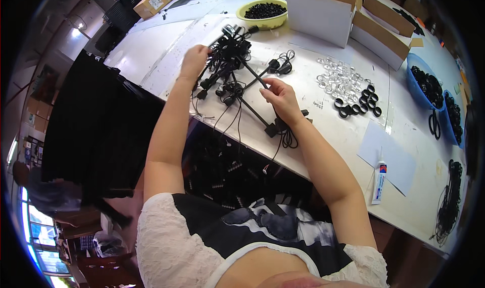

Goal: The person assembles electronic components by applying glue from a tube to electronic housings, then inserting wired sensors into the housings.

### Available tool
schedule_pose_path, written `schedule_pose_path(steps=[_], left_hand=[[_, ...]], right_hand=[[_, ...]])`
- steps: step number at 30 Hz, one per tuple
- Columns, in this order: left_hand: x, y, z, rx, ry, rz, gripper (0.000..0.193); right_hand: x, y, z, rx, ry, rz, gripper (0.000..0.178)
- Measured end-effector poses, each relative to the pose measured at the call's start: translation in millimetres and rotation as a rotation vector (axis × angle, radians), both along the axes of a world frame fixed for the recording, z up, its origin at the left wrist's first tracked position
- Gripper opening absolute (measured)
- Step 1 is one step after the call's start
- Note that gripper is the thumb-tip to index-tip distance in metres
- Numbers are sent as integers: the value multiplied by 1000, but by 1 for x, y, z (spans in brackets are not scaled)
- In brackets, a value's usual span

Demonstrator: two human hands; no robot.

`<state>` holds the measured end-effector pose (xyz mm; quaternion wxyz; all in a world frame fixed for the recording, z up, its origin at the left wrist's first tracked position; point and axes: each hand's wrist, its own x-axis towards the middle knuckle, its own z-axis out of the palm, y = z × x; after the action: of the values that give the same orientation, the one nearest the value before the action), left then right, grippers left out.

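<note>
A tangled heap of black rods with small black boxes and thin cables [230,53] lies on the white table in front of me. My right hand [284,100] is closed, thumb and fingers pinching one slim black rod [252,72] that slants up into the heap. At the heap's left side, my left hand [196,62] has its fingers curled in against the black parts; what they grip is hidden. Another black rod [255,112] runs below my right hand to a black box [272,130] with a coiled cable near the table's front edge. Loose cables hang over that edge.
Clear rings [339,77] and black rings [361,106] are spread right of my right hand. Beyond stand a yellow bowl [262,23] of small black parts and white cardboard boxes [319,18]. Farther right are blue basins [425,81], scissors [434,124], a tube [379,184] on paper and a cable bundle [449,202].
</note>
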<state>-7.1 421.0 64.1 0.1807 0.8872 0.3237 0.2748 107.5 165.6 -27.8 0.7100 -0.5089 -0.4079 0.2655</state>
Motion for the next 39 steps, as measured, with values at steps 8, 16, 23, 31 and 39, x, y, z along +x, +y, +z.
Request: schedule_pose_path(steps=[8,16,23,31,39], left_hand=[[-10,5,-24,-483,-518,4,23],[-15,20,-53,-372,-238,125,23],[-19,-32,-31,-225,-419,-36,25],[-72,-132,35,-1074,-47,-690,66],[-63,-259,-21,-1652,-398,-899,36]], right_hand=[[18,5,-5,-195,-12,-139,28],[8,-17,50,281,-81,-265,21],[-1,-43,92,240,-158,-137,20],[-38,-82,113,308,-821,52,17],[-68,-144,68,276,-1064,-87,14]])
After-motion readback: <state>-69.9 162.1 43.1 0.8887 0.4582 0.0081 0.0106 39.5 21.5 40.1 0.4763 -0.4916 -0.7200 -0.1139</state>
